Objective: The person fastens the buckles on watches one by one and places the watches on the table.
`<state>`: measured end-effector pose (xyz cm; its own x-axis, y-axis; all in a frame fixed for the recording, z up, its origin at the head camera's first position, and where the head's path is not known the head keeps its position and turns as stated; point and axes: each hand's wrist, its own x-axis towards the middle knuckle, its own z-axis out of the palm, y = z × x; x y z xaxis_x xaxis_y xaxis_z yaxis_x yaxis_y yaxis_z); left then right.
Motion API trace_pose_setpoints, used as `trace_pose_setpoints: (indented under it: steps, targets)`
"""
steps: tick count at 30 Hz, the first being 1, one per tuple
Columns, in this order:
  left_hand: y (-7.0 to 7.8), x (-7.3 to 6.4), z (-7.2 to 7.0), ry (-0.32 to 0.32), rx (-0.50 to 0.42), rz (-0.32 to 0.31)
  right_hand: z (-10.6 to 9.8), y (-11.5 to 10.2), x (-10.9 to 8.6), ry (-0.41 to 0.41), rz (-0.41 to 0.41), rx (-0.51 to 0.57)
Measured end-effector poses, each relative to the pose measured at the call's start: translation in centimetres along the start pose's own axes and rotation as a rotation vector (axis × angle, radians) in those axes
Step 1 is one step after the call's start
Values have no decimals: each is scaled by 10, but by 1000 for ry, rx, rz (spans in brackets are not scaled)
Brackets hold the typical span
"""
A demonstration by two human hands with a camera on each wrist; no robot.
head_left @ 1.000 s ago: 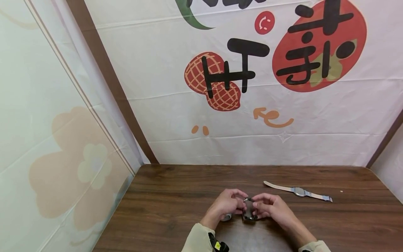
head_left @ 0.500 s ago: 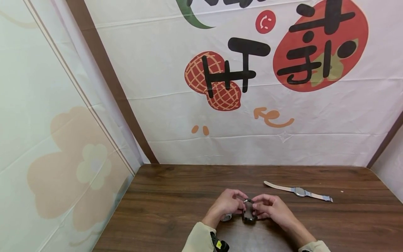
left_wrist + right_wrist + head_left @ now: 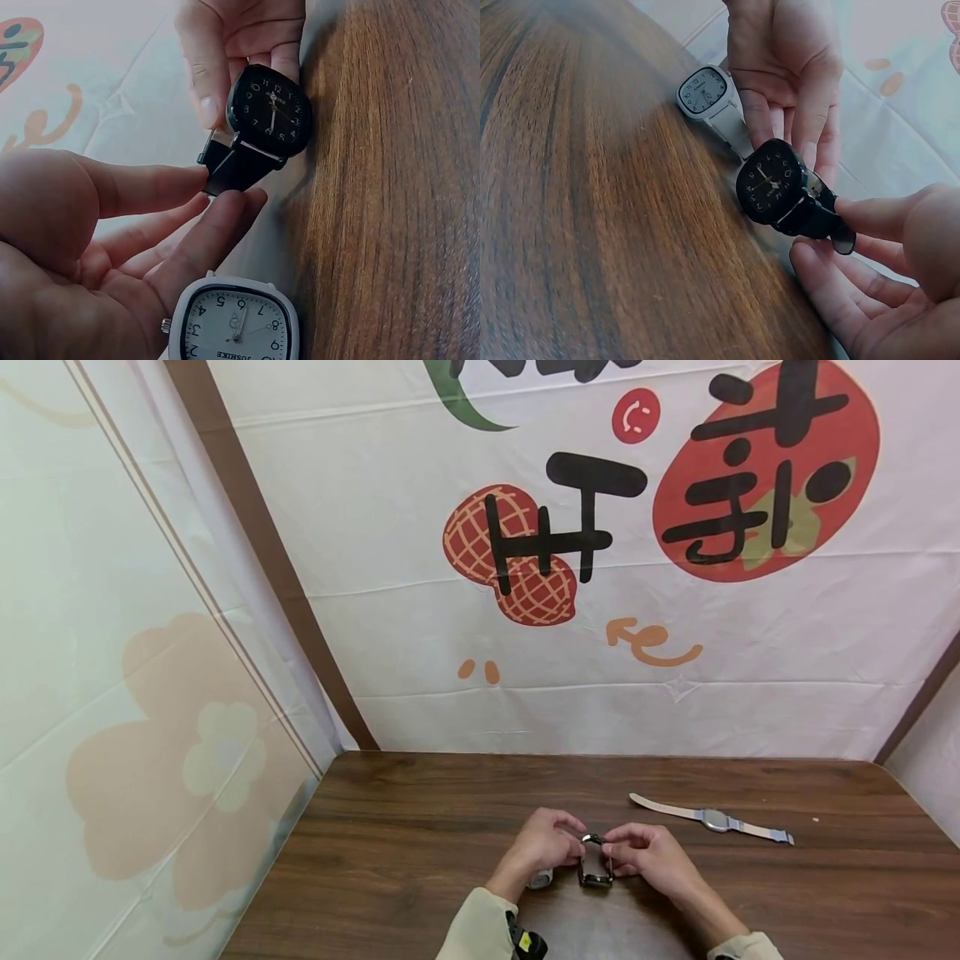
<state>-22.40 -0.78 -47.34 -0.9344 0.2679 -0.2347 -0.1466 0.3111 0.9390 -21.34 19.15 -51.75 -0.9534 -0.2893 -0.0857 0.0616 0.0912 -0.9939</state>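
A black wristwatch (image 3: 597, 882) with a squarish dial is held up between both hands, its strap forming a loop. My left hand (image 3: 546, 843) pinches one side of the black strap near its metal buckle, as the left wrist view shows. On the other side, my right hand (image 3: 651, 852) pinches the strap between thumb and fingers; the right wrist view shows a strap end (image 3: 844, 240) sticking out there. The black dial (image 3: 268, 112) faces the person. Beside the left hand lies a white wristwatch (image 3: 236, 322), partly hidden by that hand in the head view.
On the wood-grain table (image 3: 420, 827), a third wristwatch (image 3: 716, 820) with a pink and blue strap lies stretched out at the back right. A printed white cloth (image 3: 420, 635) hangs behind the table, and another hangs at the left.
Both hands stay almost in place on the black watch. Its strap loop has shifted slightly between the fingers at the far end.
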Motion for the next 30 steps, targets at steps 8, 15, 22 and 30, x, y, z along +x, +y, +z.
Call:
trace_pose_setpoints:
  steps: [8, 15, 22, 30]
  targets:
    - [-2, 2, 2, 63, 77, 28, 6, -1, 0, 79, -20, -42]
    - [-1, 3, 2, 84, 118, 14, 12, -5, 2, 186, -5, -138]
    - [-1, 4, 2, 103, 202, 21, 14, -8, 3, 272, 37, -279]
    - [-2, 6, 0, 121, 273, 68, 16, -10, 3, 303, 59, -353]
